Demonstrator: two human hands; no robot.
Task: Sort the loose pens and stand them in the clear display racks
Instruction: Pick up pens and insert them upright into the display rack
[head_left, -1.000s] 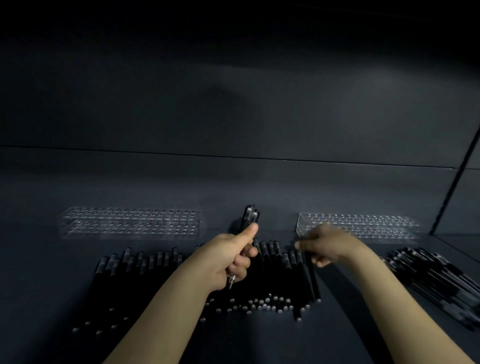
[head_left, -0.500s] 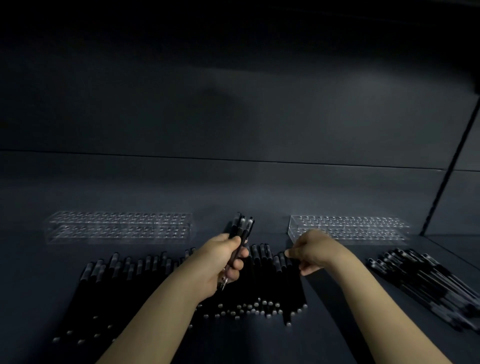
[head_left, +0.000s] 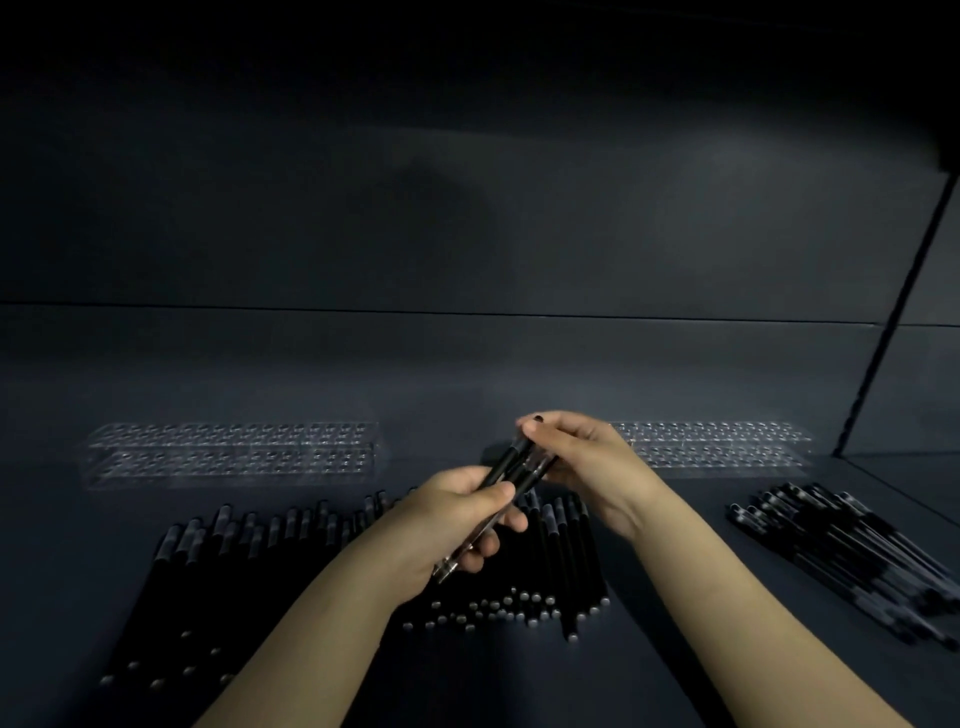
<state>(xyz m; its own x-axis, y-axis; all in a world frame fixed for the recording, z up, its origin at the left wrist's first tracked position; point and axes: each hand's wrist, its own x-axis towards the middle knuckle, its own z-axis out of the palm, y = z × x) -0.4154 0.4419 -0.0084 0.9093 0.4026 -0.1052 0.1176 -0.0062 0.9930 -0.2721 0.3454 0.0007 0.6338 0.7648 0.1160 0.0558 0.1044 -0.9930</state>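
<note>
Right hand (head_left: 582, 457), up off the pile (head_left: 566, 545), pinches a pen (head_left: 509, 457) into the bundle (head_left: 532, 475) the left hand (head_left: 452, 519) grips; the 2 o'clock rack (head_left: 727, 447) awaits.

**Two racks, two hands, two groups of loose pens**

Two clear racks are standing at the back: the left rack (head_left: 234, 452) and the right rack (head_left: 727, 447). Two hands are showing, the left hand (head_left: 452, 525) and the right hand (head_left: 582, 457), both gripping one bundle of pens (head_left: 511, 467), roughly three or four. Loose pens are lying in two groups: a wide spread (head_left: 260, 545) of several dozen, and a smaller pile (head_left: 841, 551), too tangled to count.
</note>
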